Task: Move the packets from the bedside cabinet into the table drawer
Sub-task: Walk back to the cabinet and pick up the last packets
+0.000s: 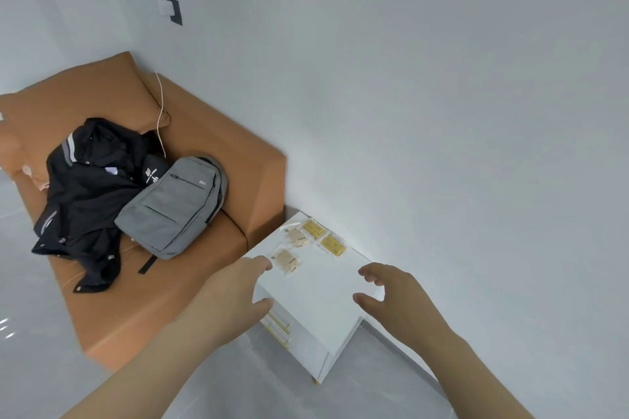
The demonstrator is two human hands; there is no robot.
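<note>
This looks like the opening reach, with nothing lifted yet. Four packets (pixel 333 244) lie toward the far side of the white bedside cabinet (pixel 323 289) top (two pale, two yellow). The left hand (pixel 238 286), fingers extended and empty, has its tips just beside the nearest pale packet (pixel 287 260). The right hand (pixel 391 296) hovers loosely curled, holding nothing, apart from all four. The next move probably calls for a careful pinch on that thin nearest packet; the table drawer is out of view.

Both arms reach forward, left hand (pixel 238 286) and right hand (pixel 391 296) loosely spread, apparently holding nothing.
</note>
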